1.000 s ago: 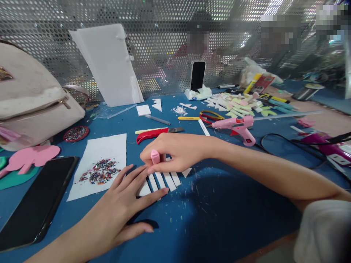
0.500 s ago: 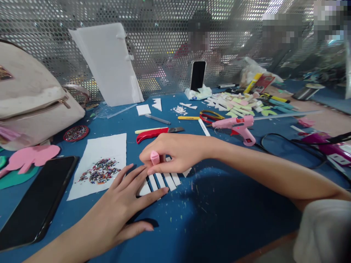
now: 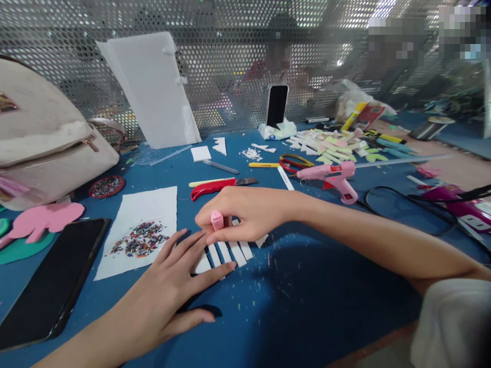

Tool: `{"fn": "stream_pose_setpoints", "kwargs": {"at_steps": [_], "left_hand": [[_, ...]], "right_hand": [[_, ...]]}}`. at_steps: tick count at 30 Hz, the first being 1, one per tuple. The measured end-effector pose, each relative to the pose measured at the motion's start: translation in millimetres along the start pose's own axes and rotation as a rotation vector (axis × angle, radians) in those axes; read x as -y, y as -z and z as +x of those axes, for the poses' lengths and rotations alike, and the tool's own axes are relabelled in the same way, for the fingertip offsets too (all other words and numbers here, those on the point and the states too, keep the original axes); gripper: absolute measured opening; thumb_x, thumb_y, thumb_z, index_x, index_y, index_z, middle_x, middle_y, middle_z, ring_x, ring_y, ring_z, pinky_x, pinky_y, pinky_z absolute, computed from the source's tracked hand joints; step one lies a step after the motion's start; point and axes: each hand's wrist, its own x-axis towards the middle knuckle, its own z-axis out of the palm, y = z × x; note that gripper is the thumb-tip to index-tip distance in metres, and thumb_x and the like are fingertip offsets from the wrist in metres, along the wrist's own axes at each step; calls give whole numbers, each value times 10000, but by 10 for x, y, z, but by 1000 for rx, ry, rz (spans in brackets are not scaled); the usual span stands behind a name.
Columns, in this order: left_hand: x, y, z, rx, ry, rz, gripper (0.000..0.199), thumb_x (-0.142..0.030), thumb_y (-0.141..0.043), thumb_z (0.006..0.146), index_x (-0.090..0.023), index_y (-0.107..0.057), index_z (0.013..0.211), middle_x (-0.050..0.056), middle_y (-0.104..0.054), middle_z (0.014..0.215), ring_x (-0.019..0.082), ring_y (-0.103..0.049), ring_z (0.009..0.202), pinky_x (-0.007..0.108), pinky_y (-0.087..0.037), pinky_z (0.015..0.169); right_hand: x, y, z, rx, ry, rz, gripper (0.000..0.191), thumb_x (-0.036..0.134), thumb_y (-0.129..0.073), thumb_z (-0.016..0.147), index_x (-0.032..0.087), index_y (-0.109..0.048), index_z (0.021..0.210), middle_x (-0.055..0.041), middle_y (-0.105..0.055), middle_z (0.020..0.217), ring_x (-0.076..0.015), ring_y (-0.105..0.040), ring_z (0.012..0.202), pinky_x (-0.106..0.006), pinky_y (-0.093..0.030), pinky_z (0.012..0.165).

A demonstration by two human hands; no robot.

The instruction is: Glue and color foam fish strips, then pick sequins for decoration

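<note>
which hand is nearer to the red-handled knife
Right. The right hand, gripping a pink tool, is just on the near side of the red-handled knife; the left hand is farther toward the wearer, its fingers at the white strips.

The blue counter (image 3: pixel 326 306) is carrying some white strips (image 3: pixel 225 253) near its front, while a dark phone (image 3: pixel 53 286) and a white paper sheet (image 3: pixel 153 204) are lying to their left, a red-handled knife (image 3: pixel 210 189) is resting beyond them, and a pink glue gun (image 3: pixel 343 171) is sitting farther right, near a heap of pale pieces (image 3: pixel 333 144).
</note>
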Motion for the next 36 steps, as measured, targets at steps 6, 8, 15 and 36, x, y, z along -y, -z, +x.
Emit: {"fn": "stream_pose_setpoints", "kwargs": {"at_steps": [6, 8, 15, 36], "left_hand": [[6, -9, -3, 5, 1, 14, 686, -642, -492, 959, -404, -283, 1568, 119, -329, 1616, 436, -348, 1430, 694, -342, 1076], [6, -14, -6, -3, -6, -1, 681, -638, -492, 962, -403, -289, 1567, 113, -295, 1634, 437, -347, 1429, 695, -334, 1081], [-8, -13, -8, -29, 3, -7, 664, -629, -484, 970, -393, -304, 1563, 100, -206, 1670, 449, -327, 1445, 693, -327, 1088], [17, -33, 2, -49, -37, 12, 684, -614, -499, 971, -370, -288, 1574, 113, -223, 1664, 438, -329, 1450, 683, -347, 1092]], "right_hand": [[-3, -2, 1, -2, 1, 15, 349, 252, -502, 992, 207, -297, 714, 47, -378, 672, -101, -359, 629, -251, -299, 630], [-7, -5, 3, -5, 1, 13, 350, 257, -503, 992, 207, -298, 713, 45, -385, 672, -102, -365, 630, -253, -299, 628], [21, 32, 2, 6, -53, -39, 302, 191, -522, 966, 199, -347, 721, 34, -478, 701, -103, -414, 654, -252, -306, 643], [34, 62, -6, 22, -97, 25, 290, 249, -533, 981, 190, -398, 732, 35, -491, 689, -95, -400, 629, -242, -301, 616]]}}
